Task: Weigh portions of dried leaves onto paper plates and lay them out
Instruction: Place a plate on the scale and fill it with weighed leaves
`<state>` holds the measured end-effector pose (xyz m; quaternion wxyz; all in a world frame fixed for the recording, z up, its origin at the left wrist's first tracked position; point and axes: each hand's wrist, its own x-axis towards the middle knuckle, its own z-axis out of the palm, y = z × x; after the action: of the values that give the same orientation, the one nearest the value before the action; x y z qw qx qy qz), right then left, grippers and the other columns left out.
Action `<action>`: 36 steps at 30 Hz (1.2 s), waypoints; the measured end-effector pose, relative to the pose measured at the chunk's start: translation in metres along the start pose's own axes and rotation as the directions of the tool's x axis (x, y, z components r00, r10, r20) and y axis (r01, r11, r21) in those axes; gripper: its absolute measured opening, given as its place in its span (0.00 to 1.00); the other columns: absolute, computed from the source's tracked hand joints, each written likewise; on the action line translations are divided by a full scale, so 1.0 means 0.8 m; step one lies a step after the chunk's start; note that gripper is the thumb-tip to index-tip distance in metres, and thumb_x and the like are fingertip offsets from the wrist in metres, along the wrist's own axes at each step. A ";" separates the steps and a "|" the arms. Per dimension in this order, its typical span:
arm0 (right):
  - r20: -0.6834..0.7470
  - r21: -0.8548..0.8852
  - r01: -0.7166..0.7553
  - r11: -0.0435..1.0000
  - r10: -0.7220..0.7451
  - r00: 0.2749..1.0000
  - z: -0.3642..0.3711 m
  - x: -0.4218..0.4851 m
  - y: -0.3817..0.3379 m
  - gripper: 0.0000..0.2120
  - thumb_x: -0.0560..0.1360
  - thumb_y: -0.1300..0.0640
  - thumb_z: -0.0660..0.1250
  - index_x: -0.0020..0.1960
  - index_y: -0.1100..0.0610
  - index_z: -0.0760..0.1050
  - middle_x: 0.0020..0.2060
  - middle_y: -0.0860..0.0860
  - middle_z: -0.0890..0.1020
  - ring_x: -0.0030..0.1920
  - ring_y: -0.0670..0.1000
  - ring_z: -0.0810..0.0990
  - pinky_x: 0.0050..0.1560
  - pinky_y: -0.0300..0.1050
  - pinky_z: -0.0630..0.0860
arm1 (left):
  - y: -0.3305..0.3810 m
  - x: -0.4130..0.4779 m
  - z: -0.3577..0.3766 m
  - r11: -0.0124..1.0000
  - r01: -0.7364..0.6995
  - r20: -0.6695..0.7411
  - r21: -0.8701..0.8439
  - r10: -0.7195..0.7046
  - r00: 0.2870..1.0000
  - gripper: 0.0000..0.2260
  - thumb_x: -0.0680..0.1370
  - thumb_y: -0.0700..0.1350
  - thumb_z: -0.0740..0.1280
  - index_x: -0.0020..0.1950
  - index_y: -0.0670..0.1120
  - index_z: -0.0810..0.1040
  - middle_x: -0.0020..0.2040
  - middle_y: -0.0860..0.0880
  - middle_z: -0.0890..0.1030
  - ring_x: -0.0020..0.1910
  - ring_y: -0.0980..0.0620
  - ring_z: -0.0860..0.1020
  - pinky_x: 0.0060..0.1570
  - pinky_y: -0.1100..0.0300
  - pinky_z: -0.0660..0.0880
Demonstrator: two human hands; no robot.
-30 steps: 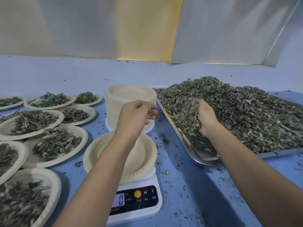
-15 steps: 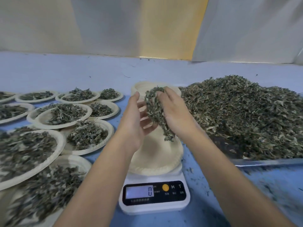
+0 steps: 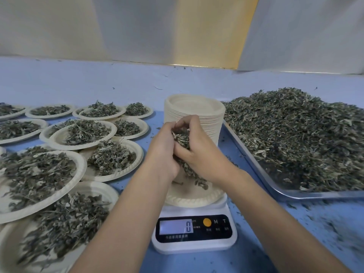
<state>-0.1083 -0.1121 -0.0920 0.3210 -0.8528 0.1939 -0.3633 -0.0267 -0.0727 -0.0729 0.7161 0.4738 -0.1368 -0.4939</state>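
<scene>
Leaf-filled plates (image 3: 84, 133) crowd the left, then the left hand (image 3: 163, 154) and right hand (image 3: 202, 156) together clutch dried leaves (image 3: 182, 138) above the paper plate (image 3: 195, 199) on a scale (image 3: 194, 247) reading "0", "M", "T", partly hiding the plate stack (image 3: 197, 109), and a leaf-heaped tray (image 3: 319, 195) lies right.

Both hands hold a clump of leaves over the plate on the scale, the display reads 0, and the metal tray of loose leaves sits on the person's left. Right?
No: the head view shows the metal tray on the person's right; filled plates lie on the left. The left hand and right hand do hold the clump over the plate on the scale, which reads 0.
</scene>
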 end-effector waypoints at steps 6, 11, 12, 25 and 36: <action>-0.045 0.006 0.016 1.000 -0.016 0.999 -0.002 -0.001 -0.002 0.04 0.77 0.54 0.66 0.50 0.52 0.71 0.50 0.46 0.73 0.55 0.41 0.71 0.56 0.32 0.66 | 0.010 0.007 -0.012 0.990 0.087 0.000 -0.115 -0.087 0.996 0.11 0.79 0.43 0.55 0.38 0.47 0.71 0.35 0.48 0.73 0.33 0.50 0.73 0.33 0.62 0.70; -0.060 0.055 -0.016 0.998 0.019 0.998 -0.010 0.000 -0.004 0.05 0.76 0.52 0.68 0.47 0.51 0.73 0.48 0.46 0.73 0.48 0.37 0.70 0.52 0.30 0.66 | 0.016 0.008 -0.020 0.973 0.127 0.061 -0.195 -0.117 0.991 0.13 0.79 0.41 0.52 0.42 0.44 0.74 0.34 0.45 0.78 0.31 0.49 0.78 0.30 0.61 0.75; -0.059 0.068 -0.024 0.997 0.028 0.998 -0.012 0.000 -0.005 0.06 0.75 0.53 0.69 0.46 0.52 0.73 0.48 0.47 0.73 0.48 0.38 0.70 0.51 0.31 0.67 | 0.017 0.007 -0.020 0.963 0.129 0.057 -0.235 -0.119 0.991 0.14 0.80 0.41 0.53 0.40 0.42 0.74 0.32 0.45 0.78 0.28 0.49 0.79 0.28 0.62 0.76; 0.045 0.110 -0.063 0.992 0.058 0.997 -0.018 -0.003 -0.003 0.08 0.73 0.53 0.72 0.40 0.49 0.73 0.40 0.43 0.77 0.35 0.36 0.72 0.41 0.35 0.65 | 0.012 0.021 -0.026 0.969 0.035 -0.112 -0.244 -0.064 0.992 0.12 0.78 0.42 0.55 0.35 0.47 0.69 0.33 0.49 0.72 0.29 0.50 0.71 0.30 0.61 0.71; 0.034 0.122 -0.035 0.992 0.031 0.999 -0.014 -0.002 0.001 0.07 0.73 0.56 0.72 0.41 0.50 0.74 0.36 0.40 0.75 0.34 0.35 0.72 0.39 0.32 0.64 | 0.006 0.018 -0.019 0.993 -0.051 -0.194 -0.106 0.030 0.981 0.08 0.77 0.44 0.59 0.40 0.47 0.75 0.40 0.49 0.76 0.42 0.47 0.74 0.49 0.55 0.74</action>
<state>-0.1176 -0.1167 -0.0875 0.3819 -0.8338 0.1803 -0.3556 -0.0072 -0.0759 -0.0809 0.7611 0.4759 -0.0491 -0.4380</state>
